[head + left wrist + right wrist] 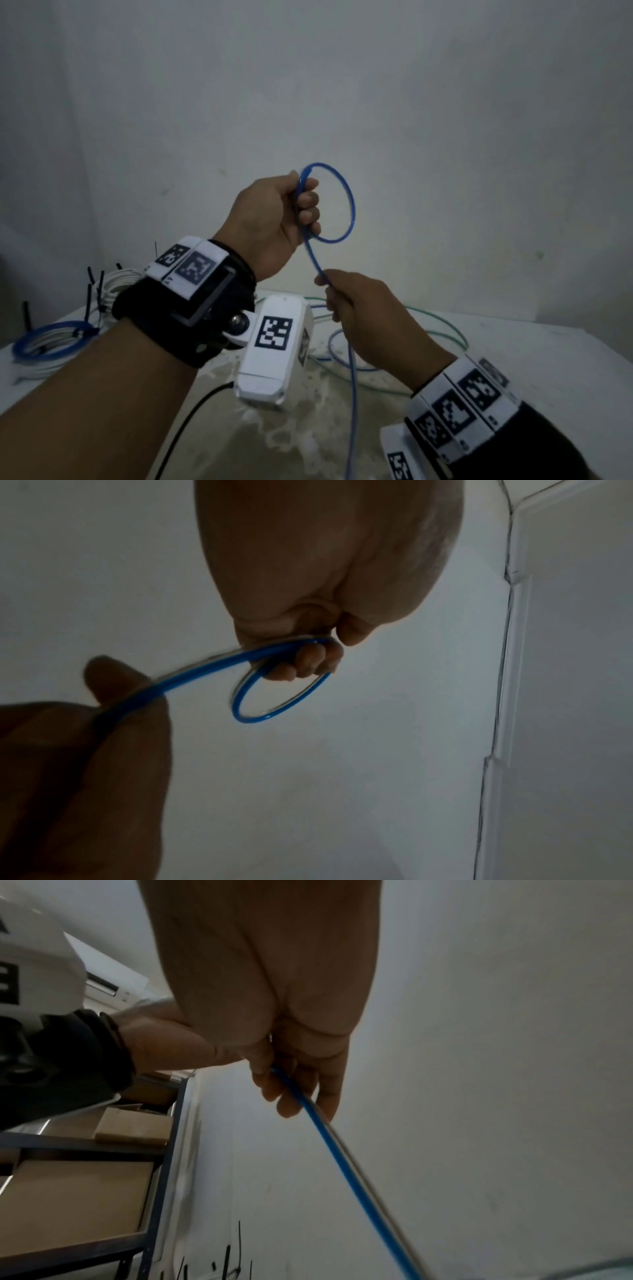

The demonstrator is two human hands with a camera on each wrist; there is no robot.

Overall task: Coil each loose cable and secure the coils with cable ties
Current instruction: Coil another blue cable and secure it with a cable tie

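Note:
My left hand (301, 209) is raised above the table and grips a small loop of the blue cable (349, 205), fingers curled round it. In the left wrist view the blue cable (246, 712) loops under my left hand's fingertips (301, 666). Lower right, my right hand (337, 294) pinches the same cable just below the loop; the cable runs down from it to the table. The right wrist view shows the blue cable (329, 1137) leaving my right hand's fingers (291, 1096). Loose green and blue cables (442, 329) lie on the table behind my right hand.
Finished coils, blue and white (48, 346), bound with black cable ties (92, 294), lie at the table's left edge (20, 342). A black lead (185, 421) crosses the near table. A shelf with cardboard boxes (75, 1199) stands to the left. A white wall is behind.

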